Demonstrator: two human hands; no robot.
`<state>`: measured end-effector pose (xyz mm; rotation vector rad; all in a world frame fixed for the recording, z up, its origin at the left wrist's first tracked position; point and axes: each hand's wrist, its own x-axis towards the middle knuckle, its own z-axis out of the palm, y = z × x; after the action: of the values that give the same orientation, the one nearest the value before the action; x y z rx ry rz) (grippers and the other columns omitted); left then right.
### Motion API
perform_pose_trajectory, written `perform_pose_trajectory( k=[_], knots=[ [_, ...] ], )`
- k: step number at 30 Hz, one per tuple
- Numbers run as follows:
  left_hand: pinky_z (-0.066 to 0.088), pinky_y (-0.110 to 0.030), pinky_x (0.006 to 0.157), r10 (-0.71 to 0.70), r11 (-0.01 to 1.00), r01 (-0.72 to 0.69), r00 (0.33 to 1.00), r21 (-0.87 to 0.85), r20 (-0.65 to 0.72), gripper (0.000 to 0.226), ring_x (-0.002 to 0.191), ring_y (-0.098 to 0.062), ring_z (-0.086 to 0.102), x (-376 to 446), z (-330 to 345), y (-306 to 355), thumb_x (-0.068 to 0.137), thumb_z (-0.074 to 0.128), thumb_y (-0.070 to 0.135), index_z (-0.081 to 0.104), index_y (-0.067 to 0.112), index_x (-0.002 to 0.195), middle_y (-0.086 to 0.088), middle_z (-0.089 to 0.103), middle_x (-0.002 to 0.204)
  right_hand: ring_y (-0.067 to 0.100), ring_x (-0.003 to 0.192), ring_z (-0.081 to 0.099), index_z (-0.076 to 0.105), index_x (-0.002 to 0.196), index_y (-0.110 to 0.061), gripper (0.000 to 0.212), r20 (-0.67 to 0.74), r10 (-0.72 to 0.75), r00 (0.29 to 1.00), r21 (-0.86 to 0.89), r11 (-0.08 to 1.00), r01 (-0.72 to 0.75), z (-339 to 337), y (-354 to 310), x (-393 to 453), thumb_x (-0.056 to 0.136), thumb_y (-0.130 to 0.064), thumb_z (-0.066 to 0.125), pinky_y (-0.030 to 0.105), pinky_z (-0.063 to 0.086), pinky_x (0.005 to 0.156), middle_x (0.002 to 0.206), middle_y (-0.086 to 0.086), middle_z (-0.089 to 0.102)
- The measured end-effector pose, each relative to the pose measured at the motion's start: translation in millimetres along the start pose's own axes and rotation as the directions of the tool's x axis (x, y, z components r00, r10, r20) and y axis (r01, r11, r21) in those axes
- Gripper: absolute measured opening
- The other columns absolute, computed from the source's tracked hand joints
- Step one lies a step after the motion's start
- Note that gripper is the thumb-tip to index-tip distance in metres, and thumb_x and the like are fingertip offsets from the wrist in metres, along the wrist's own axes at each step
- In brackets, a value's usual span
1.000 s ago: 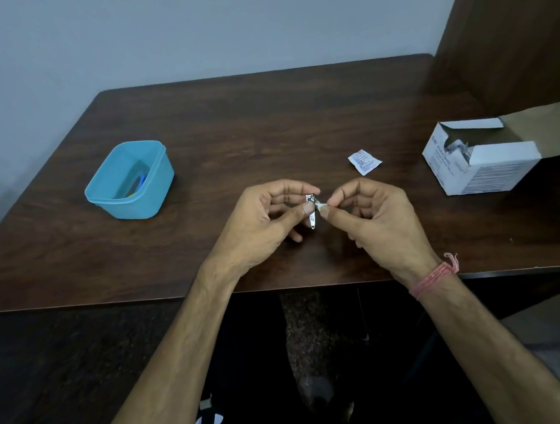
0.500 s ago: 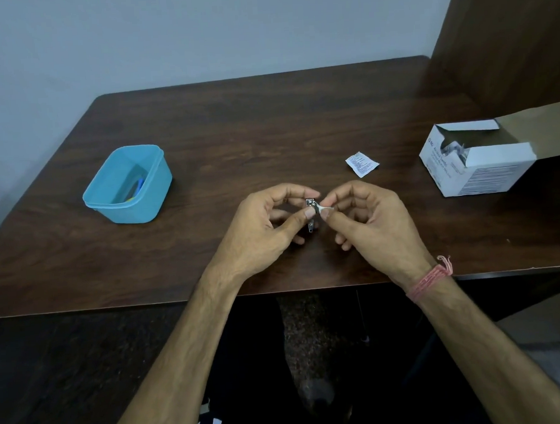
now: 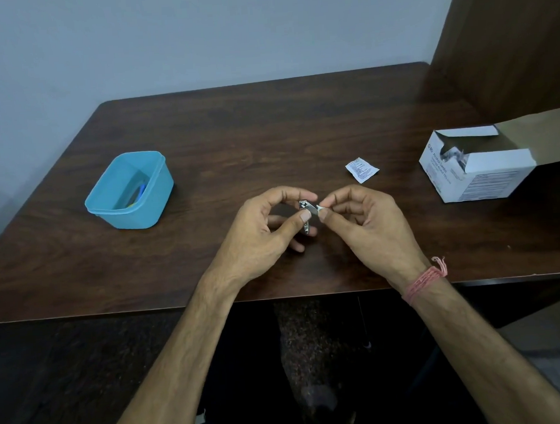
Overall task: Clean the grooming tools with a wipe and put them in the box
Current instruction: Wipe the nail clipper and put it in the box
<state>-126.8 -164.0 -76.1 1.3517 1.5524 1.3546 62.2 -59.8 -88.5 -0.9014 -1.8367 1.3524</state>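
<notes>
Both hands meet mid-table: the left hand (image 3: 260, 232) pinches a nail clipper (image 3: 305, 217), the right hand (image 3: 371, 222) pinches a wipe (image 3: 320, 207) against it. A blue box (image 3: 130, 191) sits at nine o'clock; a torn sachet (image 3: 362, 169) and an open carton (image 3: 476, 170) lie toward two o'clock.

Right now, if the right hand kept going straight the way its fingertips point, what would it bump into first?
The right hand, pinching a small wipe, points left at the nail clipper held in the left hand. It would meet the clipper at once, then the left thumb behind it. The blue box lies farther left and farther back.

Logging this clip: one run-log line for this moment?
wiping | left hand holds nail clipper | right hand pinches wipe | blue box untouched
</notes>
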Motion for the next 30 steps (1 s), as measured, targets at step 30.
perform_pose_trajectory(
  k=[30],
  knots=[
    [0.053, -0.023, 0.052, -0.019, 0.973, 0.019, 1.0, 0.229, 0.0, 0.02, 0.071, -0.007, 0.069, 0, 6, 4, 0.115, 0.062, 0.027, 0.079, 0.026, 0.125, 0.013, 0.072, 0.107, 0.019, 0.059, 0.066, 0.075, 0.122, -0.029, 0.03, 0.004, -0.115, 0.993, 0.068, 0.991, 0.115, -4, -7, -11, 0.097, -0.017, 0.086, 0.026, 0.052, 0.055, 0.093, 0.001, 0.079]
  ],
)
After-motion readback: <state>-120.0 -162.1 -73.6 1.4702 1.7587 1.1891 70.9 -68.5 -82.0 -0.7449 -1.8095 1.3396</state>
